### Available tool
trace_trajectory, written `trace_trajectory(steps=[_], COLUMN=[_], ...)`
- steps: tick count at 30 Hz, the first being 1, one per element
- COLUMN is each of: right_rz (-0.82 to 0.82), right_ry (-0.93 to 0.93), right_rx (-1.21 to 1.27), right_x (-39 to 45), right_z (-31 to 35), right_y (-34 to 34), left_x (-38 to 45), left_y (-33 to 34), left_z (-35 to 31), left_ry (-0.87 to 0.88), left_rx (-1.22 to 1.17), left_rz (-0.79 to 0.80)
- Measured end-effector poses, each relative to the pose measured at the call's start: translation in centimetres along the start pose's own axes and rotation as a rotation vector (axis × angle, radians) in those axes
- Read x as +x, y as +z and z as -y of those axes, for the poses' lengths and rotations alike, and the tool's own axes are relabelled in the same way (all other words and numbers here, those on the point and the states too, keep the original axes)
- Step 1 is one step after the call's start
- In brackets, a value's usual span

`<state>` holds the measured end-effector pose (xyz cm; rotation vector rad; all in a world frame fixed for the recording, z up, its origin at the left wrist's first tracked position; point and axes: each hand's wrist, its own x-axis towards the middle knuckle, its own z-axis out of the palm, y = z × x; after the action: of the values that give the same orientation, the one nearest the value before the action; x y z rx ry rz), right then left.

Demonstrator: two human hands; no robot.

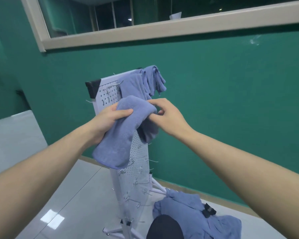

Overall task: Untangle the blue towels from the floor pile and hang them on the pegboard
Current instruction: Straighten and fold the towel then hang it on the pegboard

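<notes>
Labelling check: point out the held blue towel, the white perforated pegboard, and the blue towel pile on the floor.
held blue towel (118, 135), head view, hanging fold
white perforated pegboard (139, 163), head view, bare panel
blue towel pile (188, 209), head view, top of heap

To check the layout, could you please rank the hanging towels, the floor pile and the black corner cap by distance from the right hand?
From the right hand:
1. Hanging towels, just above it.
2. Black corner cap, up left on the pegboard.
3. Floor pile, far below.

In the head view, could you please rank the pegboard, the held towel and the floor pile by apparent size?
1. pegboard
2. floor pile, partly cut off and nearer the camera, so unsure
3. held towel
</notes>
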<state>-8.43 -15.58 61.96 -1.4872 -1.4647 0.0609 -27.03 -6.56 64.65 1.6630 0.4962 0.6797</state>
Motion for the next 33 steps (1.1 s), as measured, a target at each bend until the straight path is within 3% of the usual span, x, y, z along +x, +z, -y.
trace_trajectory(steps=[4, 8, 12, 17, 21, 28, 33], right_rz=[0.009, 0.029, -0.036, -0.062, 0.021, 0.322, 0.443], right_ry=[0.014, 0.053, 0.041, -0.007, 0.036, 0.282, 0.435], right_rx=[-0.133, -0.111, -0.016, -0.025, -0.086, -0.112, 0.082], right_x=[2.4, 5.9, 9.1, 12.4, 14.3, 14.8, 13.5], right_z=[1.7, 3.4, 4.8, 5.5, 5.3, 4.4, 2.4], right_y=[-0.7, -0.9, -1.0, -1.2, -0.1, 2.5, 4.1], left_x=[0.6, 1.5, 2.9, 4.4, 5.8, 6.5, 6.3], left_y=[-1.5, -3.2, -4.1, -4.7, -4.2, -3.8, -2.9], left_z=[-1.1, -2.2, -3.8, -5.0, -5.3, -3.9, -2.4], left_ry=[-0.047, -0.030, 0.110, 0.312, 0.444, 0.258, 0.239], left_rx=[0.057, 0.055, 0.043, 0.333, 0.562, 0.523, 0.432], left_rz=[-0.035, -0.129, -0.260, -0.390, -0.493, -0.591, -0.535])
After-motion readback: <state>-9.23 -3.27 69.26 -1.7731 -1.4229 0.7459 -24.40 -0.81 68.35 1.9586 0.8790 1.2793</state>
